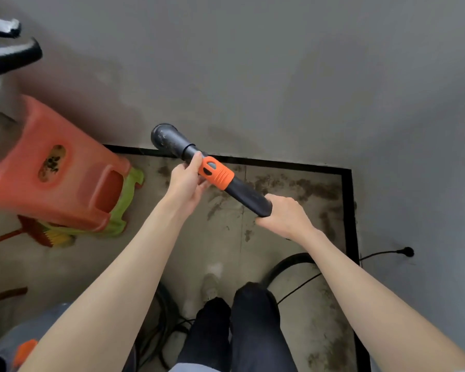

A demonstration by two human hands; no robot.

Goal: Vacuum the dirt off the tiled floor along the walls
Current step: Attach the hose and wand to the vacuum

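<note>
At corner of tiled floor (pixel 274 237), person lifts vacuum wand (pixel 212 173) clear of ground. Left hand (pixel 187 183) grips beside orange collar (pixel 215 173), right hand (pixel 285 214) clasps rear end. Dirt (pixel 298 185) streaks along wall (pixel 279 89); cleaning apparently barely begun.

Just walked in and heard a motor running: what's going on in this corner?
A person holds a vacuum wand in both hands: the left hand near the orange collar, the right hand at the rear end. The nozzle points at the wall base. Dirt still lies on the tiled floor beside an orange stool.
</note>
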